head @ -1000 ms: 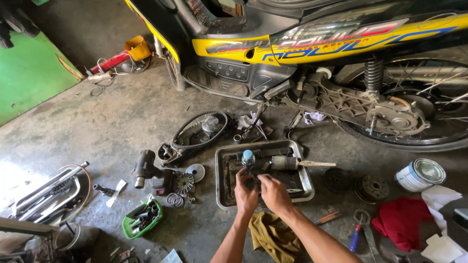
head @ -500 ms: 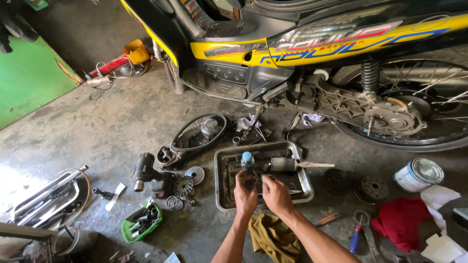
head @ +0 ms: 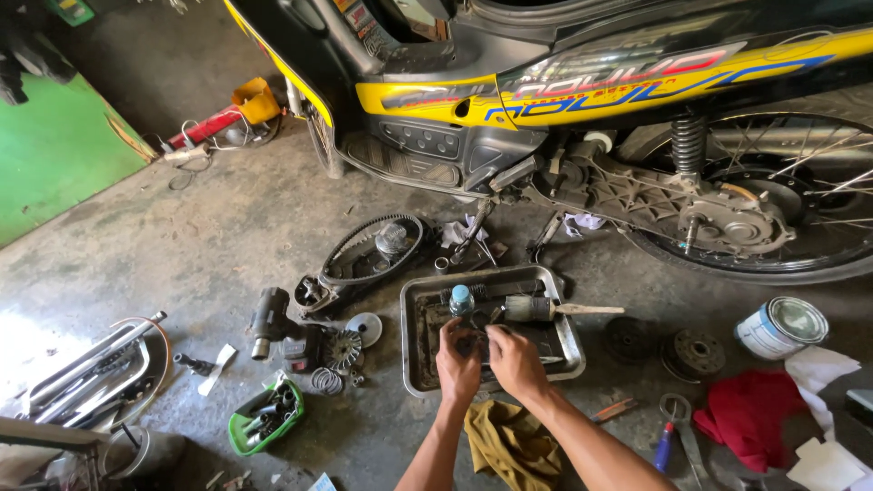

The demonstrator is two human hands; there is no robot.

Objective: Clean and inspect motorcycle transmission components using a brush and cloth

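My left hand [head: 457, 365] and my right hand [head: 516, 361] are together over a dirty metal tray [head: 568, 341] on the concrete floor. Both close around a small dark metal part [head: 473, 344] held between the fingertips; its shape is mostly hidden. In the tray stand a small bottle with a blue cap [head: 461, 299] and a paintbrush [head: 556, 310] with a pale wooden handle, just beyond my fingers. A mustard-yellow rag [head: 511, 443] lies under my forearms.
A black and yellow motorcycle [head: 582, 91] stands behind the tray, rear wheel [head: 773, 218] at right. A drive belt and cover [head: 368, 253], clutch parts [head: 336, 350], a green tray of tools [head: 264, 420], a tin can [head: 780, 327], a red cloth [head: 750, 414] and pliers [head: 671, 427] lie around.
My hands stay at the tray, working the small part; the view has shifted slightly. Nothing else has moved.
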